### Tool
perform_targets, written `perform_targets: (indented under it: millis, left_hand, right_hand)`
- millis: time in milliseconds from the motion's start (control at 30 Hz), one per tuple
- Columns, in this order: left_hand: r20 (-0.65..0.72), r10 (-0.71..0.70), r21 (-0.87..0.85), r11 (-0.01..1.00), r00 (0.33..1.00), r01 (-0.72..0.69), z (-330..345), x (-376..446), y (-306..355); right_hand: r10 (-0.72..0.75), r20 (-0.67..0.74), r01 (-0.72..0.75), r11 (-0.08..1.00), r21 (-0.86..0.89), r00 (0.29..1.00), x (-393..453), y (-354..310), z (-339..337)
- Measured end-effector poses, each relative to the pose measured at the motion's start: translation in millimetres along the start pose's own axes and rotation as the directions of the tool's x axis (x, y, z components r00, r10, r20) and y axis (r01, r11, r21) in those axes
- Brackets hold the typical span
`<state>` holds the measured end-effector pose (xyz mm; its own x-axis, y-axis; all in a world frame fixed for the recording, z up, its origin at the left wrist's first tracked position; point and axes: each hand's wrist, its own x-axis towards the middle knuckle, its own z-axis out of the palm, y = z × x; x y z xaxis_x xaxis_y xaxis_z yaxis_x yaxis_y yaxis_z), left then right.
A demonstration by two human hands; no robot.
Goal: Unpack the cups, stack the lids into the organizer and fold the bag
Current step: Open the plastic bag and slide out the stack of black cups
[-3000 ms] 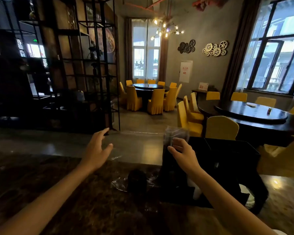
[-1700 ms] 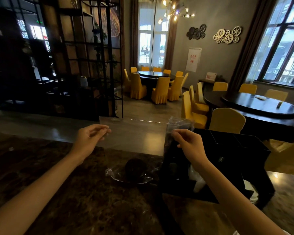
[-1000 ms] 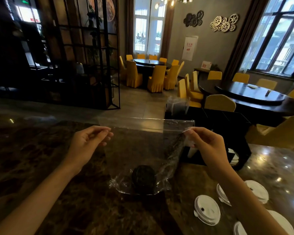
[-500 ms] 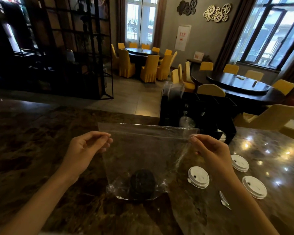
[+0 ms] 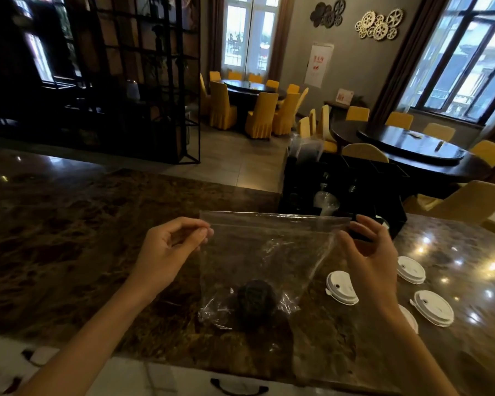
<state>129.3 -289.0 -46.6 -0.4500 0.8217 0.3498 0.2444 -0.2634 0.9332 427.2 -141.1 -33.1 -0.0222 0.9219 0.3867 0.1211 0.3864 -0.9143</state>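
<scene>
bag hangs stretched between both hands, left hand and right hand each pinching a top corner; folding seems unstarted. lids lie loose right of the right hand, organizer beyond.

One view only — a wide-angle camera worn on the person's head, looking forward and down from the near edge of the dark brown marbled stone surface. Both forearms reach in from the bottom, close to the lens — the dining room stretches far beyond, its edges bowed.
</scene>
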Motion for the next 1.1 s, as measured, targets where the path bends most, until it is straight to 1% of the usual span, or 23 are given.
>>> perform_targets:
  millis: [67, 100, 133, 200, 233, 300, 367, 433, 633, 733, 867, 1000, 1100]
  left_hand:
    - [0.002, 0.013, 0.017, 1.0, 1.0, -0.013, 1.2, -1.0, 3.9]
    - [0.001, 0.018, 0.027, 0.999, 1.0, -0.018, 1.8, -1.7, 5.5]
    - [0.0, 0.022, 0.037, 0.999, 1.0, -0.022, 2.6, -2.5, 6.9]
    - [0.0, 0.034, 0.053, 0.998, 0.999, -0.034, 4.9, -4.8, 9.9]
    - [-0.001, 0.043, 0.061, 0.997, 0.999, -0.043, 6.0, -5.9, 11.5]
    - [-0.007, 0.059, 0.077, 0.995, 0.998, -0.058, 7.7, -7.6, 14.4]
    - [-0.004, 0.066, 0.078, 0.995, 0.998, -0.066, 8.5, -9.7, 16.9]
    - [0.018, 0.074, 0.09, 0.993, 0.997, -0.075, 9.1, -12.1, 18.5]
    - [0.109, 0.107, 0.108, 0.987, 0.988, -0.119, 4.3, -20.7, 22.1]
    - [0.118, 0.117, 0.096, 0.987, 0.986, -0.129, 0.0, -23.3, 22.9]
    - [0.096, 0.123, 0.071, 0.989, 0.988, -0.13, -1.1, -25.2, 23.3]
    - [0.096, 0.118, 0.035, 0.992, 0.988, -0.122, -1.6, -26.7, 22.8]
    - [0.101, 0.121, 0.004, 0.993, 0.987, -0.122, -1.8, -28.0, 22.6]
  right_hand:
    - [-0.158, -0.089, 0.15, 0.984, -0.094, 0.983, -15.6, -13.2, 11.0]
    - [-0.257, -0.086, 0.243, 0.959, -0.144, 0.963, -25.3, -19.3, 18.9]
    - [-0.351, -0.051, 0.336, 0.922, -0.192, 0.935, -35.8, -24.4, 28.4]
    - [-0.498, 0.077, 0.501, 0.833, -0.233, 0.864, -55.2, -30.9, 49.9]
    - [-0.537, 0.141, 0.556, 0.802, -0.22, 0.831, -62.6, -33.0, 61.0]
    - [-0.577, 0.239, 0.62, 0.763, -0.183, 0.781, -72.0, -34.7, 81.7]
    - [-0.574, 0.304, 0.635, 0.755, -0.163, 0.76, -76.5, -34.7, 98.5]
    - [-0.559, 0.336, 0.631, 0.76, -0.158, 0.758, -78.8, -33.1, 110.9]
    - [-0.566, 0.349, 0.638, 0.758, -0.136, 0.747, -87.0, -30.7, 125.3]
    - [-0.587, 0.323, 0.65, 0.748, -0.135, 0.742, -91.5, -29.7, 126.2]
    - [-0.614, 0.256, 0.656, 0.743, -0.134, 0.747, -94.4, -30.0, 127.4]
    - [-0.673, 0.199, 0.699, 0.706, -0.115, 0.712, -96.8, -29.9, 126.6]
    - [-0.694, 0.171, 0.714, 0.691, -0.114, 0.699, -99.3, -29.7, 126.2]
